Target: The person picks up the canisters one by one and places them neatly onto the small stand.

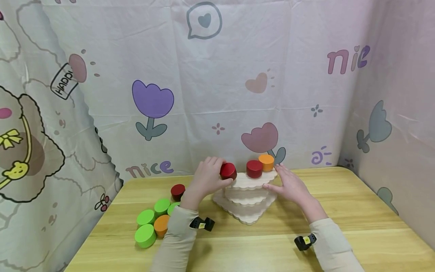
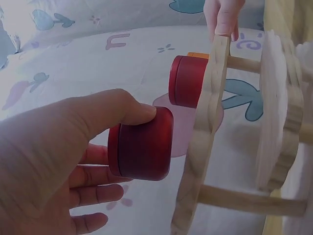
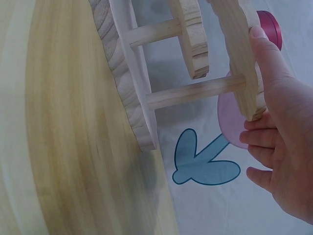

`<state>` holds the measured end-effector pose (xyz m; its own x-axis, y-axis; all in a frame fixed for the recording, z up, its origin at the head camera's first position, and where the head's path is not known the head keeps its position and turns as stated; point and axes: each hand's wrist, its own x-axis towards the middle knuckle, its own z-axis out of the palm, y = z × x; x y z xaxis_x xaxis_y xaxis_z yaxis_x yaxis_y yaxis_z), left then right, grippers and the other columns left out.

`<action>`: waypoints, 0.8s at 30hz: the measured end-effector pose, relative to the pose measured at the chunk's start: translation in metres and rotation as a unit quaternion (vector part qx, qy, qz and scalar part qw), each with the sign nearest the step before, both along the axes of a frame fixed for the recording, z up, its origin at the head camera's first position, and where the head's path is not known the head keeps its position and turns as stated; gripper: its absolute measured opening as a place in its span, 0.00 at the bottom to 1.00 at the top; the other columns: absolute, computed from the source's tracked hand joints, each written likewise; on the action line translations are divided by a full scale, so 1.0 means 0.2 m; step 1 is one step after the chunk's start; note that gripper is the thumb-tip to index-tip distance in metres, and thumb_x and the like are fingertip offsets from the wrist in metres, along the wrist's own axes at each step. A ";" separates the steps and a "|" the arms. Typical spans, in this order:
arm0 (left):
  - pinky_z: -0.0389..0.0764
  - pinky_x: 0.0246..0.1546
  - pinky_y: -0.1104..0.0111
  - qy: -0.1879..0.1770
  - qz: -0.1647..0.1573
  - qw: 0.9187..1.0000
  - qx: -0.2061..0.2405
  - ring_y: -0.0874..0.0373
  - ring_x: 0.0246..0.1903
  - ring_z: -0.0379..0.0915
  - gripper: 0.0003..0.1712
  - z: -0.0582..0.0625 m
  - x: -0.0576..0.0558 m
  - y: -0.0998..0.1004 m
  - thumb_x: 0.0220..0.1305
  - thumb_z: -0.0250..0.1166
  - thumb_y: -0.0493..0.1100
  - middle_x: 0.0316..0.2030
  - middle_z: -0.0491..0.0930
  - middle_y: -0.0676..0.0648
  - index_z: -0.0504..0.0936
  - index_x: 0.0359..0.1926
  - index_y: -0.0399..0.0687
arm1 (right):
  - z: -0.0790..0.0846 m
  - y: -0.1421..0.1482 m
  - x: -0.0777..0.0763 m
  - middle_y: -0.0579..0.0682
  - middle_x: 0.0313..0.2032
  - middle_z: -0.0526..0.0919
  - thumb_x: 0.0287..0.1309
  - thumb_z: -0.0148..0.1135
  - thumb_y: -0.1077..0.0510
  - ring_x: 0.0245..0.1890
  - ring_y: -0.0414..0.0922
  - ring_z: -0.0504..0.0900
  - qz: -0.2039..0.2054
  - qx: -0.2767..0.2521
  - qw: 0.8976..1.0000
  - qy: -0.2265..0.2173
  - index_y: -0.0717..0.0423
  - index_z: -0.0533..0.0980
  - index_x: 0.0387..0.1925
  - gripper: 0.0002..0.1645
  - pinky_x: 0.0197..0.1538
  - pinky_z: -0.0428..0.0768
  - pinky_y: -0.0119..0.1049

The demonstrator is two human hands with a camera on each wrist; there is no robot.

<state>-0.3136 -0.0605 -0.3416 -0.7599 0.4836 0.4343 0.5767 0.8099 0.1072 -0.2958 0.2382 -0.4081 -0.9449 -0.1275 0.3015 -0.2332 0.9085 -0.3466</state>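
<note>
My left hand (image 1: 208, 177) pinches a red round block (image 2: 145, 143) between thumb and fingers. In the left wrist view, a gap shows between this block and the top board of a wooden tiered stand (image 1: 249, 182). The stand has scalloped boards joined by dowels. On its top board sit another red round block (image 1: 254, 169) and an orange round block (image 1: 266, 162). My right hand (image 1: 293, 186) grips the right end of the top board, thumb (image 3: 266, 51) against its edge and the other fingers around its end.
On the table's left lie several green round blocks (image 1: 145, 235), an orange one (image 1: 161, 225) and a dark red one (image 1: 178, 192); my left forearm partly covers this group. A printed cloth (image 1: 210, 94) hangs behind the wooden table (image 1: 340, 211).
</note>
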 end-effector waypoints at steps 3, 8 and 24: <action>0.73 0.48 0.58 -0.007 0.003 1.000 -0.003 0.52 0.49 0.71 0.31 -0.01 -0.02 0.03 0.54 0.68 0.60 0.48 0.79 0.48 0.76 0.54 0.48 | 0.00 0.00 0.00 0.67 0.71 0.57 0.52 0.58 0.24 0.72 0.65 0.55 0.001 0.000 1.000 0.002 0.67 0.57 0.71 0.62 0.70 0.58 0.62; 0.73 0.48 0.57 -0.013 -0.001 1.000 0.001 0.51 0.50 0.70 0.31 -0.02 -0.05 0.09 0.55 0.67 0.60 0.49 0.79 0.48 0.76 0.54 0.48 | 0.01 0.00 0.00 0.68 0.71 0.58 0.52 0.58 0.25 0.72 0.66 0.56 0.003 0.001 1.000 0.004 0.68 0.59 0.70 0.61 0.69 0.59 0.62; 0.74 0.50 0.57 -0.024 0.004 1.000 -0.006 0.51 0.52 0.70 0.31 -0.04 -0.06 0.17 0.56 0.66 0.59 0.52 0.79 0.47 0.76 0.56 0.48 | 0.01 0.00 0.00 0.68 0.71 0.59 0.52 0.59 0.25 0.72 0.65 0.56 0.002 0.004 1.000 0.002 0.68 0.59 0.69 0.61 0.69 0.59 0.61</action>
